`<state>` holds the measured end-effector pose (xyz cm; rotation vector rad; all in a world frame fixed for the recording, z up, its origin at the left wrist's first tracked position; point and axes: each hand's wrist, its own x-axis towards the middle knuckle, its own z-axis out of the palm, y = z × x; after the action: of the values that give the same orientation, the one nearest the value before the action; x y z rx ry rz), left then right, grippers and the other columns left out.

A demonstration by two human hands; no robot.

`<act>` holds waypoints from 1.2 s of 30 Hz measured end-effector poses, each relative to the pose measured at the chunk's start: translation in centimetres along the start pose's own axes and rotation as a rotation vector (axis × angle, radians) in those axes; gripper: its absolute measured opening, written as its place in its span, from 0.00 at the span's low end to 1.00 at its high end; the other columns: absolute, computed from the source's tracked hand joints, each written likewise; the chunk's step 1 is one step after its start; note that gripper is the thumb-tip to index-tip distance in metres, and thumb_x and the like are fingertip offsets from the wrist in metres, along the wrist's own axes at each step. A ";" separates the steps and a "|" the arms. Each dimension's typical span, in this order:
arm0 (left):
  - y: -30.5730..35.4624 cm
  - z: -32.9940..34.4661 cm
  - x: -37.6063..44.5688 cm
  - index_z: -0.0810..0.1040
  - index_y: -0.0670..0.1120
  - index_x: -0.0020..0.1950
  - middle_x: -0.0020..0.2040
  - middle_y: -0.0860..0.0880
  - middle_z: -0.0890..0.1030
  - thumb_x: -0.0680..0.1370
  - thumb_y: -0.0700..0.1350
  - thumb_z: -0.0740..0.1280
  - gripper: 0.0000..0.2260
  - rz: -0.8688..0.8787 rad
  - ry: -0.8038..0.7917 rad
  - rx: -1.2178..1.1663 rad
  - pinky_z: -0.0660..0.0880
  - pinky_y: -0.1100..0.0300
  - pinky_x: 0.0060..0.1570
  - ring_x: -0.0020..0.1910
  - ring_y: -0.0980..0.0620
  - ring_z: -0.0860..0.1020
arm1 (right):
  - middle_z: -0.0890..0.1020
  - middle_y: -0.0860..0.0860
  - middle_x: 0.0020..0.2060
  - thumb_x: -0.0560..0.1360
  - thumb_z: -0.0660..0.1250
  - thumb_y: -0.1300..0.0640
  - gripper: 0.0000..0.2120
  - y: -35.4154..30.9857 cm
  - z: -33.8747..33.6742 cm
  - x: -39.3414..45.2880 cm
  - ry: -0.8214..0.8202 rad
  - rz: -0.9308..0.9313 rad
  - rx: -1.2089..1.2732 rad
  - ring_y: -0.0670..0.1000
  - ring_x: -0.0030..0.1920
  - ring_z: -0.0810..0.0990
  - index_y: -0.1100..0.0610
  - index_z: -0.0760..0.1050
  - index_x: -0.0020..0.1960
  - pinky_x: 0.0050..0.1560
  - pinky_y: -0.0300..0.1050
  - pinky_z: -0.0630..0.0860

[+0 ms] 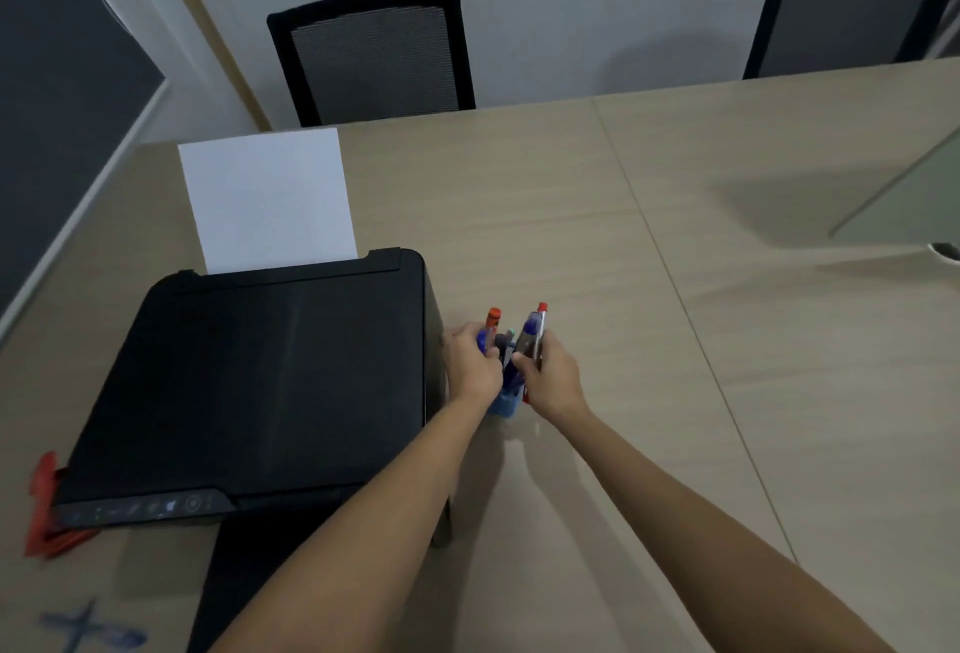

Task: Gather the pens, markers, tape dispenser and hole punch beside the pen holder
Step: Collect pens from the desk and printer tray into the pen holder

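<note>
Left hand (470, 361) grips pens (492, 327); right hand (548, 374) grips markers (532, 335); printer (260, 382) beside holder (504, 403).

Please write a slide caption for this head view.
Both hands, left and right, hold pens at the blue pen holder beside the printer.

Dim, cool, flat light. Soft shadows fall on the beige wood-grain worktop (597, 216) at right and beneath both forearms. Wide-angle bending at the edges. Overall soft focus, hands and pens motion-blurred; no glare.
</note>
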<state>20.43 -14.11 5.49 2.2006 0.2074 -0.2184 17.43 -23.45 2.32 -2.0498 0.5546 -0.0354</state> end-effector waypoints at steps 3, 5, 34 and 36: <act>-0.3 0.5 -0.7 0.77 0.41 0.56 0.61 0.42 0.69 0.75 0.33 0.67 0.11 -0.018 -0.013 0.000 0.70 0.59 0.63 0.58 0.45 0.75 | 0.79 0.58 0.39 0.76 0.63 0.56 0.09 1.4 -0.5 0.1 -0.015 0.029 -0.027 0.56 0.40 0.77 0.62 0.74 0.44 0.38 0.48 0.70; -0.6 0.8 -0.9 0.77 0.43 0.58 0.59 0.43 0.69 0.73 0.33 0.69 0.15 -0.018 -0.055 -0.021 0.70 0.58 0.64 0.57 0.44 0.75 | 0.79 0.56 0.34 0.77 0.60 0.52 0.14 1.8 -1.2 -0.4 0.031 0.074 0.130 0.54 0.36 0.76 0.61 0.75 0.41 0.37 0.48 0.71; -1.6 -0.2 -1.3 0.48 0.57 0.77 0.69 0.45 0.71 0.72 0.33 0.70 0.44 0.027 -0.461 0.027 0.74 0.53 0.60 0.64 0.44 0.74 | 0.84 0.47 0.50 0.78 0.58 0.55 0.16 3.4 -3.0 -2.3 0.025 -0.029 0.114 0.51 0.50 0.83 0.50 0.75 0.64 0.54 0.58 0.80; -1.6 -0.3 -1.3 0.47 0.56 0.77 0.69 0.44 0.71 0.71 0.33 0.71 0.45 0.000 -0.475 0.031 0.74 0.54 0.59 0.63 0.44 0.74 | 0.82 0.50 0.57 0.79 0.57 0.51 0.17 2.8 -3.4 -2.8 0.014 -0.024 0.113 0.51 0.55 0.81 0.49 0.73 0.65 0.59 0.56 0.78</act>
<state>18.86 -13.02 4.75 2.1105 -0.0617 -0.7353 13.07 -26.25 2.34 -1.9473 0.5253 -0.0933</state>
